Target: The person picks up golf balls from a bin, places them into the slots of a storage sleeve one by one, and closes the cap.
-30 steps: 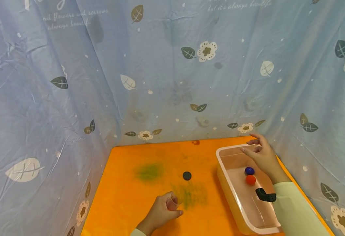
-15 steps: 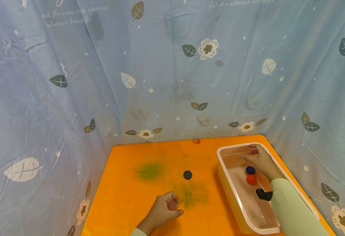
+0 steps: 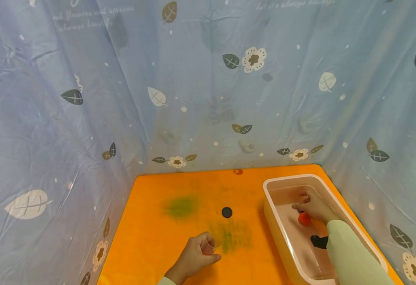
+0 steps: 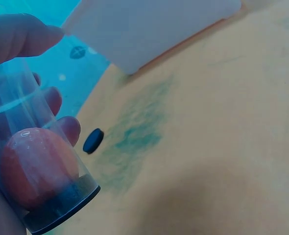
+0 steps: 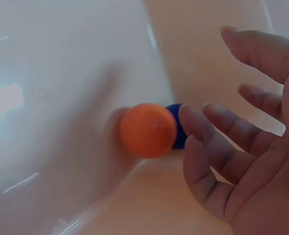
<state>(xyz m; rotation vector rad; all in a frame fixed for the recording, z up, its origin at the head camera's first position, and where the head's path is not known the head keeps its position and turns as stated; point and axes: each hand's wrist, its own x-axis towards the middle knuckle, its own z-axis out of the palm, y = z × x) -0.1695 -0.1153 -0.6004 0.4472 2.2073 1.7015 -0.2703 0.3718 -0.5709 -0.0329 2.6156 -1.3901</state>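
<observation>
1. Left hand (image 3: 193,257): rested on the orange table (image 3: 158,245) near its front edge, with fingers and thumb curled round a clear plastic tube (image 4: 34,161).
2. Clear plastic tube: held tilted in the left hand. An orange ball (image 4: 39,166) is seen inside it, lying on the dark bottom.
3. Right hand (image 3: 312,206): lowered into the pink tub (image 3: 275,186), with fingers spread and loosely bent and nothing held. The fingertips (image 5: 193,115) are placed just beside two balls; contact cannot be told.
4. Loose orange ball (image 5: 148,129): set on the tub floor against the wall, close to the right hand.
5. Blue ball (image 5: 178,128): lodged just behind the loose orange ball, touching it, and largely hidden by the fingers in the head view.
6. Black disc (image 3: 226,212): laid flat on the table, between the left hand and the tub, apart from both.
7. Green smears (image 3: 181,206): marked on the table surface around the disc.
8. Blue leaf-print sheet (image 3: 122,99): hung behind and beside the table.
</observation>
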